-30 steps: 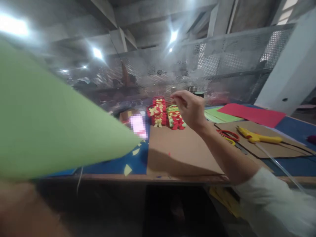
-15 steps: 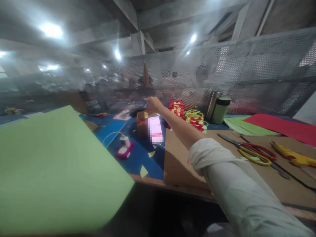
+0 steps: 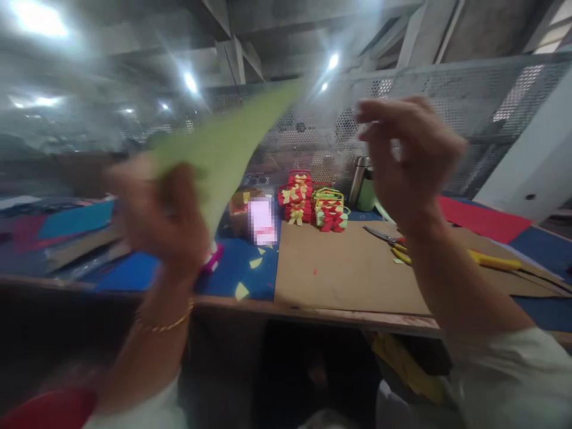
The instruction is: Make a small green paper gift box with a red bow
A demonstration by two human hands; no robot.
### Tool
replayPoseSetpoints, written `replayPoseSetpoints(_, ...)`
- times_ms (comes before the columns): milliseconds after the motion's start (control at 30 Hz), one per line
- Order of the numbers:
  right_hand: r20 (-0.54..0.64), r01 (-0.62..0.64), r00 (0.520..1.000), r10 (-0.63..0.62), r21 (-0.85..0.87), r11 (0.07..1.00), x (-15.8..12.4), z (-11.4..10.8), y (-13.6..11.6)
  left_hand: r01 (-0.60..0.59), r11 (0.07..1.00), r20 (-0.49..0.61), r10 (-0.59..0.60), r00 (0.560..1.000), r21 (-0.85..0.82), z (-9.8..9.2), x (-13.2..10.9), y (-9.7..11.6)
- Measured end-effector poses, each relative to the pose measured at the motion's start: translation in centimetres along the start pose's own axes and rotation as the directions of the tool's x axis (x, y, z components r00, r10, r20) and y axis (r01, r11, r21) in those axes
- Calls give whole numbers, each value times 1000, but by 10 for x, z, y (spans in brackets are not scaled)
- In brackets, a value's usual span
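Note:
My left hand [image 3: 163, 220] is raised in front of me, blurred by motion, with its fingers closed on a light green sheet of paper [image 3: 232, 143] that rises up and to the right. My right hand [image 3: 409, 158] is lifted at the same height to the right of the sheet, apart from it. Its fingers are curled and pinched near the tips, and nothing shows in them. A gold bracelet sits on my left wrist.
A brown cardboard sheet [image 3: 348, 268] lies on the blue table. Behind it stand red and green paper baskets [image 3: 313, 208], a lit phone [image 3: 261, 221] and two flasks [image 3: 364, 187]. Scissors [image 3: 388, 241] and a yellow glue gun [image 3: 494, 260] lie right. Red paper [image 3: 487, 217] lies far right.
My right hand has pulled back from the far side of the table and risen to face height. My left hand has lifted the green sheet up into the middle of the view.

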State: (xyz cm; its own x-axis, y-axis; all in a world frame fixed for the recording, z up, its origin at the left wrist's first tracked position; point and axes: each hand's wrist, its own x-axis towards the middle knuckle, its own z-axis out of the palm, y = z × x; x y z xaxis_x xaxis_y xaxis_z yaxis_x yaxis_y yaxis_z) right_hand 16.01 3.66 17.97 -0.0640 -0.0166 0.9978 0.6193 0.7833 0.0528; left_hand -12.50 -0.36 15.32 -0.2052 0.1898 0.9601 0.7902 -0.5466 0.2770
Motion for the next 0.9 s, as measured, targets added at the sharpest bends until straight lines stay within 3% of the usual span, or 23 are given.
replayPoseSetpoints(33, -62, -11, 998, 6, -86, 996, -14, -22, -4, -272, 962, -47, 271, 961, -1, 12, -9, 8)
replayPoseSetpoints(67, -101, -17, 995, 1, -162, 987, -30, -42, -7, -459, 888, -48, 458, 888, -14, 26, -20, 16)
replayPoseSetpoints(100, -56, -26, 998, 13, -224, 974, -47, -59, -10, -573, 817, 2, 574, 819, -67, 39, -33, 23)
replayPoseSetpoints(200, 117, 9, 992, 49, -446, 895, -104, -96, -13, -687, 706, 238, 707, 666, -171, 70, -76, 40)
replayPoseSetpoints(267, 277, 35, 955, 104, -455, 890, -142, -109, -11, -708, 670, 407, 724, 557, -222, 82, -105, 48)
replayPoseSetpoints(400, 490, -56, 835, 250, -376, 925, -205, -123, 7, -762, 581, 453, 783, 426, -288, 94, -148, 55)
replayPoseSetpoints(600, 600, -160, 753, 271, -232, 959, -236, -133, 23, -649, 624, 582, 745, 326, -435, 95, -163, 60)
replayPoseSetpoints(767, 589, -231, 750, 303, -196, 953, -240, -131, 19, -461, 738, 657, 663, 359, -494, 96, -164, 55)
replayPoseSetpoints(833, 569, -284, 744, 351, -207, 936, -242, -132, 17, -317, 806, 723, 589, 361, -499, 99, -162, 54)
replayPoseSetpoints(900, 517, -329, 752, 409, -243, 912, -244, -134, 15, -122, 902, 834, 430, 346, -415, 104, -158, 54)
